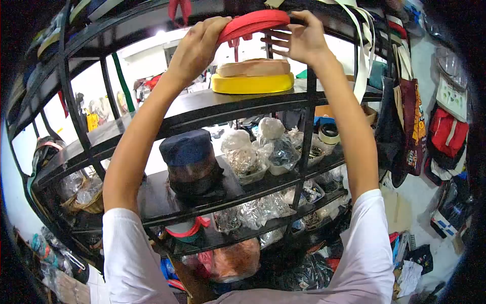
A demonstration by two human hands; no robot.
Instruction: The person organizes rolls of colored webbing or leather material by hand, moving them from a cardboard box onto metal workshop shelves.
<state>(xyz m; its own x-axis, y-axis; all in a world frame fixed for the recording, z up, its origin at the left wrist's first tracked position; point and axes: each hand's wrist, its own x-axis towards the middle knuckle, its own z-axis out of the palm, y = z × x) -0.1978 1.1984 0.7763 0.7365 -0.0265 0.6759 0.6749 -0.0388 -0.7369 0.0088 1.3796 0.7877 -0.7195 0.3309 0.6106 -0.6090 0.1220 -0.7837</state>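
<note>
A flat coil of red strap webbing [255, 24] is held up at the top of the view, above the upper shelf. My left hand [202, 43] is closed around its left end, fingers over the edge. At the coil's right end is my right hand [304, 40], its fingers spread and stretched toward the left, fingertips close under the coil. Directly below, a beige coil [253, 68] rests on top of a yellow coil [253, 84] on the black shelf [187, 109].
On the middle shelf stand a dark blue and black stack of coils [187, 157] and tubs with plastic bags [248, 157]. White straps [362, 55] hang at the right, beside hanging bags [409, 121]. A black upright [307, 126] crosses the shelves. Bundles [235, 261] lie low down.
</note>
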